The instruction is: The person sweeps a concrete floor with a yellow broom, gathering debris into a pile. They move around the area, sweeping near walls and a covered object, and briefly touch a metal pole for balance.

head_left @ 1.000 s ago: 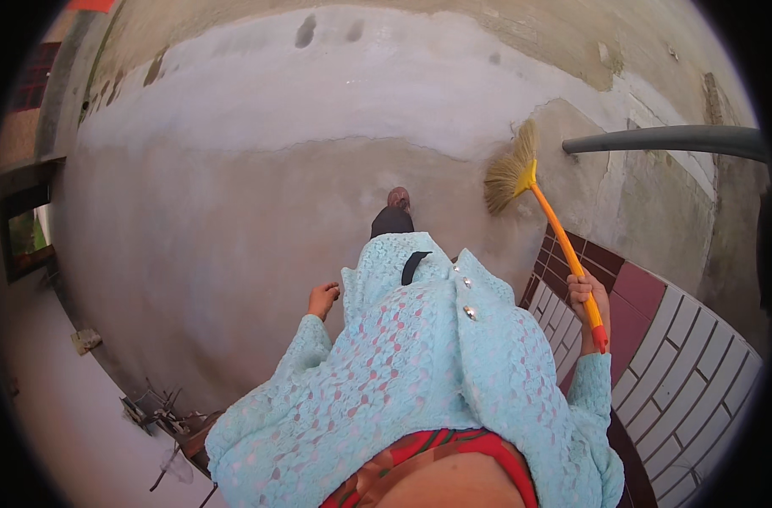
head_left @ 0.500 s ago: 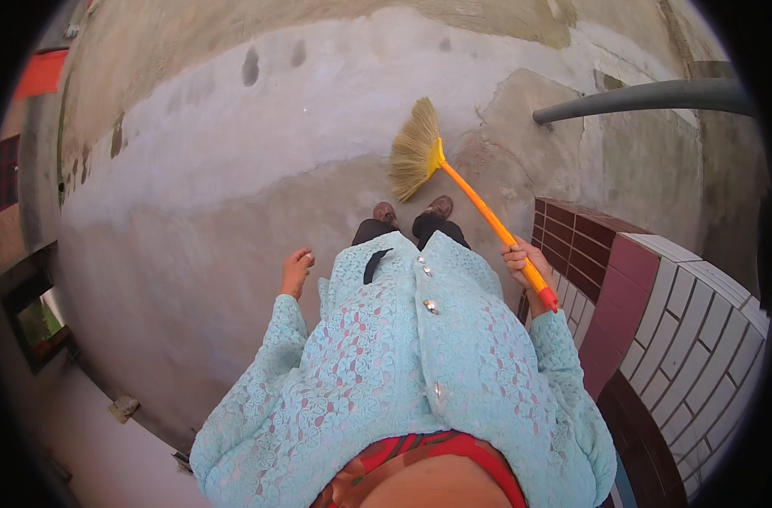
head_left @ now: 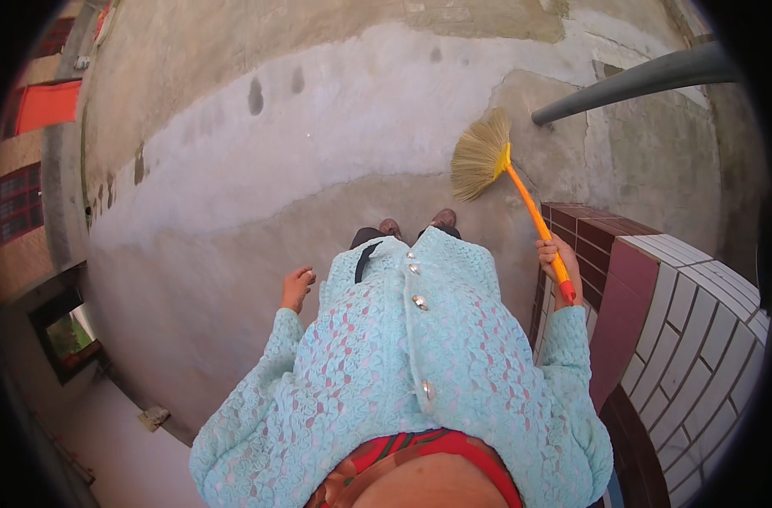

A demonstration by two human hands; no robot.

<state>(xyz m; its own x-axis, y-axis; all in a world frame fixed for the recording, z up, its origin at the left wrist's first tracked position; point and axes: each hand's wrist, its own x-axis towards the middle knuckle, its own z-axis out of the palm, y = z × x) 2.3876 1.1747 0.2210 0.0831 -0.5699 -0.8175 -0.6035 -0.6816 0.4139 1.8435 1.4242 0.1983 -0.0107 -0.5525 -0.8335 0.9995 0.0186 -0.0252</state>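
Observation:
My right hand [head_left: 562, 256] is wrapped round the orange handle of a broom [head_left: 532, 207], close to its red end cap. Yellow plastic joins the handle to a fan of straw-coloured bristles [head_left: 481, 157], which points away from me above or against the concrete, ahead and to the right of my shoes [head_left: 443, 218]. Whether the bristles touch the ground, I cannot tell. My left hand [head_left: 297, 288] hangs beside my light-blue lace jacket, holding nothing that I can see, its fingers loosely bent and a little apart.
A grey pole [head_left: 631, 83] rises at the far right, near the broom head. Beside my right arm runs a tiled wall [head_left: 682, 339] in white, pink and dark brown. Patched concrete ground [head_left: 234, 195] spreads ahead and left. Buildings with a window [head_left: 20, 201] line the left side.
The broom has swung to the right, its bristles moving nearer the grey pole. My right hand has shifted right with the handle. My left hand hangs much as before.

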